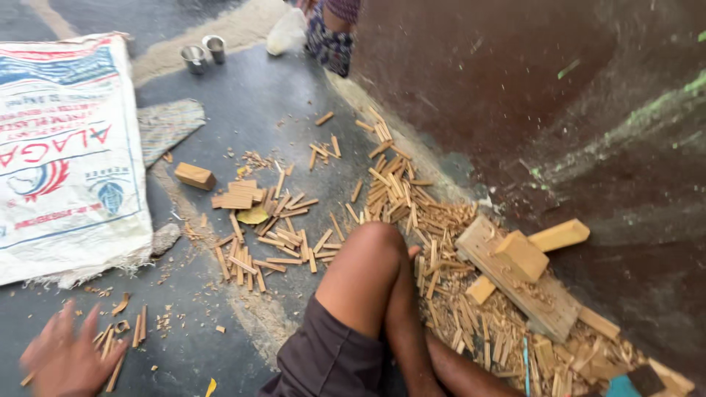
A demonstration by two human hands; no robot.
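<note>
Reaching down at the lower left, the left hand [65, 358] is blurred, fingers spread, over a few short pale wooden sticks [118, 345] on the dark grey floor [243, 103]; contact is unclear. The right hand is out of view.

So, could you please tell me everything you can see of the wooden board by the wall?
The wooden board is a pale, flat plank of raw wood lying slantwise on the floor beside the dark wall. A thick wooden block rests on it, with shavings scattered over it. Split wood sticks are heaped against its edges.
</note>
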